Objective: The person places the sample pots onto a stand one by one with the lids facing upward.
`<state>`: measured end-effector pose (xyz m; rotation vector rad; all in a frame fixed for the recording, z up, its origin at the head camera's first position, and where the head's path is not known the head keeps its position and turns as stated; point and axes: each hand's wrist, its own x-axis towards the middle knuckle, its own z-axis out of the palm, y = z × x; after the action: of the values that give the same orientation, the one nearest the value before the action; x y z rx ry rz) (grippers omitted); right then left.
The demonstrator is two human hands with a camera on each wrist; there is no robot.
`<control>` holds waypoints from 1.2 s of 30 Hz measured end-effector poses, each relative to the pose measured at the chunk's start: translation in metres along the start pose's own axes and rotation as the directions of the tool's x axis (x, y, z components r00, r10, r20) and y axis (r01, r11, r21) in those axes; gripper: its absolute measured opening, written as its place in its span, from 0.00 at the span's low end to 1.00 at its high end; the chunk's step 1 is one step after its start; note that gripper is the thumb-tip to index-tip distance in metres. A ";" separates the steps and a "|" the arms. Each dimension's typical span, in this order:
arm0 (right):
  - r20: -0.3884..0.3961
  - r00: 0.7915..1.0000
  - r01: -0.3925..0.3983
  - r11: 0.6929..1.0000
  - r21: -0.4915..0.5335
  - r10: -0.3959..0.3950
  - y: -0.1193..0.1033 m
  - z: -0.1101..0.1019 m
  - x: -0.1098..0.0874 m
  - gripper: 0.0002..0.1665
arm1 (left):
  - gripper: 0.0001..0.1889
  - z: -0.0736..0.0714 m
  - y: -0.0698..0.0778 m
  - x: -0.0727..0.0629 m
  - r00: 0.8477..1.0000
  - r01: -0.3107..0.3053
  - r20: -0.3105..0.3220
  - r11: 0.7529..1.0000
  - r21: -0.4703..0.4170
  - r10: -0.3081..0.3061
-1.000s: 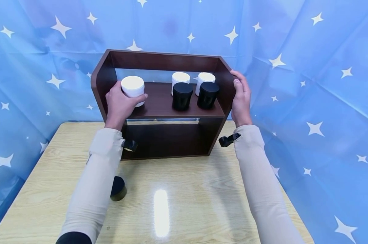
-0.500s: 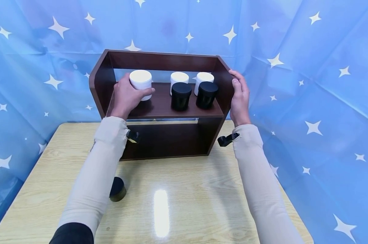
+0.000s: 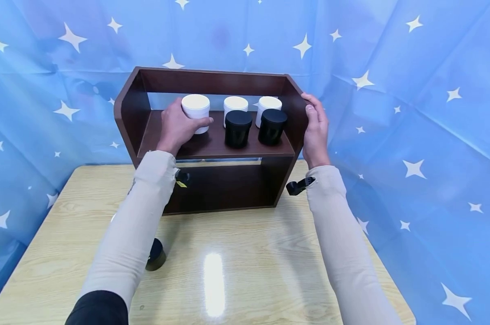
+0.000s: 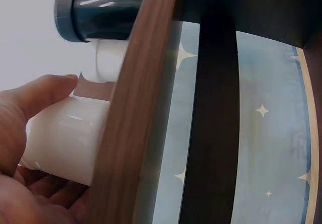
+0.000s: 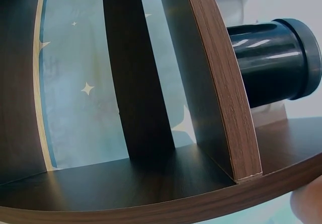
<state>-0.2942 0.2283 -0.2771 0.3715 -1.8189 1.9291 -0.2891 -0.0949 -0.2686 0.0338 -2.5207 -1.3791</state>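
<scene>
My left hand (image 3: 177, 126) grips a white lidded jar (image 3: 196, 103) on the upper shelf (image 3: 155, 135), thumb across its front and fingers around its far side. In the left wrist view, the white jar (image 4: 68, 136) sits between thumb and fingers, close to the shelf board's edge. On the right, my right hand (image 3: 315, 133) holds the outer edge of the rack's side panel (image 3: 294, 113). Two more white jars (image 3: 235, 104) (image 3: 269, 103) stand at the back of that shelf, each partly hidden behind a black jar (image 3: 237, 131) (image 3: 272, 128).
Below the jars is the rack's lower shelf (image 3: 224, 185). A black lidded jar (image 3: 157, 253) stands on the wooden table (image 3: 261, 262), partly hidden by the left sleeve (image 3: 127, 239). Blue star-patterned cloth (image 3: 391, 135) hangs behind and beside the table.
My left hand has moved right along the upper shelf with the white jar, towards the other jars. The right hand stays on the side panel. The view has shifted slightly.
</scene>
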 end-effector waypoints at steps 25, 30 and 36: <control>0.014 1.000 0.007 1.000 0.023 -0.007 -0.003 0.001 -0.002 0.22 | 0.46 0.013 0.003 0.021 0.997 0.021 0.071 0.999 0.027 -0.023; 0.009 1.000 0.024 1.000 0.000 -0.024 -0.003 0.000 -0.002 0.23 | 0.45 0.015 0.002 0.026 0.997 0.025 0.074 1.000 0.008 -0.026; 0.007 1.000 0.013 1.000 0.000 -0.013 -0.002 -0.001 -0.002 0.22 | 0.45 0.017 -0.001 0.029 0.994 0.057 0.090 0.998 -0.011 -0.056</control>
<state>-0.2917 0.2286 -0.2759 0.3896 -1.8171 1.9215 -0.3217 -0.0854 -0.2718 0.0423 -2.6022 -1.4494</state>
